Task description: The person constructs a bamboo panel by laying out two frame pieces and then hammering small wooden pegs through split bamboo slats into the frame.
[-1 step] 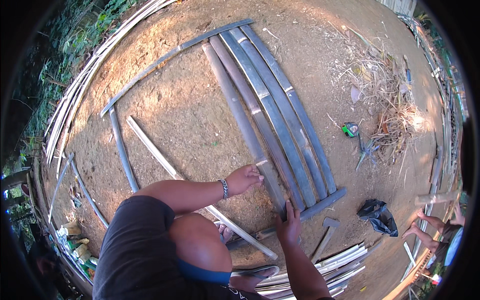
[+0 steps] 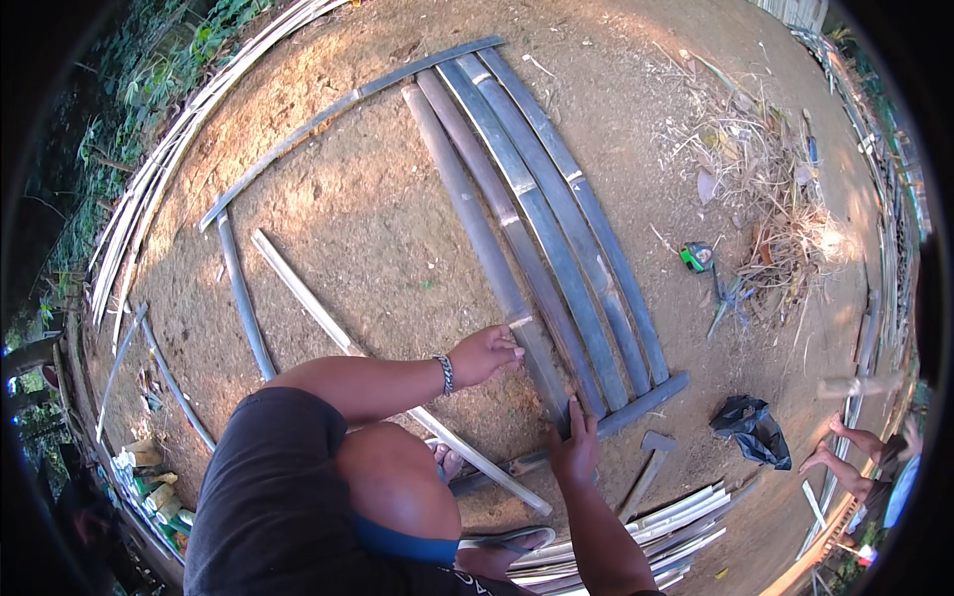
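At the right edge, a short pole (image 2: 860,385) by another person (image 2: 847,474) has shifted slightly. A dark bamboo slat (image 2: 489,253) slants down the centre — left hand (image 2: 483,356) curled at its side, grip unclear; right hand (image 2: 574,454) pinching its lower end.

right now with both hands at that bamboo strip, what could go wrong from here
The right hand has fingers beside the long grey-brown bamboo strip, close to the purplish-brown bamboo strip, so a sideways shift might pinch them. The grey-brown strip's far end seems to stop short of the long dark bamboo crosspiece, so it could end up misaligned. The wooden-handled tool with a flat metal head lies on the ground near the right forearm, and might get bumped.
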Available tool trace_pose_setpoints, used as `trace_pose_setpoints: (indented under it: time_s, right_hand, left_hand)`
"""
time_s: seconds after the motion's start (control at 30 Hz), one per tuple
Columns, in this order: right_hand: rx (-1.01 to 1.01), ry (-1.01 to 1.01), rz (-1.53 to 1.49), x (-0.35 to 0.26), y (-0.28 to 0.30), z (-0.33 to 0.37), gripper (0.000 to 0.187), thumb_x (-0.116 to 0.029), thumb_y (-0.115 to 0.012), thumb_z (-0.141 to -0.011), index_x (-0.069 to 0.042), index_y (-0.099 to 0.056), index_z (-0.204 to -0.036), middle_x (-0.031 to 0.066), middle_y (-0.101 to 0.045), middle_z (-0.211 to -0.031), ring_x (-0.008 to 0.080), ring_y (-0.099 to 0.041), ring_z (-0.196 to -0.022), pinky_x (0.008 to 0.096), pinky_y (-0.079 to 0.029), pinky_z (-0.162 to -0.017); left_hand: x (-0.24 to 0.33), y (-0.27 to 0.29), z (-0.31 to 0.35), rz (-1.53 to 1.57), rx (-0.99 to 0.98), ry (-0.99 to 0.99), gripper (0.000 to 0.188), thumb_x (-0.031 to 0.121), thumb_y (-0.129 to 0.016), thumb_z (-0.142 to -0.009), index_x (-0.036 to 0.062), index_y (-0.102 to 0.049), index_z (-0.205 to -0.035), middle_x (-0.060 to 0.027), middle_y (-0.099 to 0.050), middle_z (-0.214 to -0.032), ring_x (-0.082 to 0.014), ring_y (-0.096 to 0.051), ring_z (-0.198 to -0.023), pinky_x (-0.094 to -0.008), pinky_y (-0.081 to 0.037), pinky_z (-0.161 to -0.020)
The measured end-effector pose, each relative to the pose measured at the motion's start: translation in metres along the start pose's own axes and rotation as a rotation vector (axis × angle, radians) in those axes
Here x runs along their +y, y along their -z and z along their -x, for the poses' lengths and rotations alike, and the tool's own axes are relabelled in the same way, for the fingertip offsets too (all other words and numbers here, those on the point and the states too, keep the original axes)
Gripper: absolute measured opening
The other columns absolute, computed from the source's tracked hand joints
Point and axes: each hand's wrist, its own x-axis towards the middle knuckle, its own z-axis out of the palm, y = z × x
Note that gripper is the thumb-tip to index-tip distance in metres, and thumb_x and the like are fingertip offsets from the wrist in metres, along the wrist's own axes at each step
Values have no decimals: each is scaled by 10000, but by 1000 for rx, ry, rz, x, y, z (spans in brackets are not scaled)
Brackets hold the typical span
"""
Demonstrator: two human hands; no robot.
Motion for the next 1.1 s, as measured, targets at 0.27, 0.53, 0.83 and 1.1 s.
trace_pose_setpoints:
  time_s: [0.27,0.53,0.83,1.1]
  right_hand:
    - [36,110,-13,16,6,14,712,-208,-875,-785,-162,-606,-1442,144,-619,-1069,353,-686,-906,450,-566,-755]
    - [13,108,4,-16,7,3,758,-193,-865,-789,-213,-572,-1488,120,-607,-1047,325,-672,-897,444,-563,-739]
    - [-6,87,-33,-27,-8,-8,755,-157,-850,-786,-207,-581,-1489,129,-587,-1054,331,-655,-922,447,-552,-783]
    - [28,151,-10,-30,-9,-32,770,-169,-863,-784,-206,-575,-1496,134,-584,-1028,335,-647,-910,448,-544,-770]
  left_hand:
    - [1,-13,17,15,35,-22,610,259,-679,-1026,-9,-405,-1500,-127,-667,-1299,-185,-692,-1150,-320,-559,-925]
    - [-1,1,6,47,167,-169,464,264,-680,-1026,23,-508,-1383,-82,-704,-1122,-156,-715,-1022,-286,-551,-819]
    - [-8,0,-2,77,176,-156,460,261,-670,-1031,38,-509,-1399,-80,-713,-1113,-141,-702,-985,-286,-533,-802]
    - [-7,0,3,36,124,-151,714,305,-684,-1023,8,-333,-1570,-148,-681,-1262,-195,-709,-1095,-301,-542,-872]
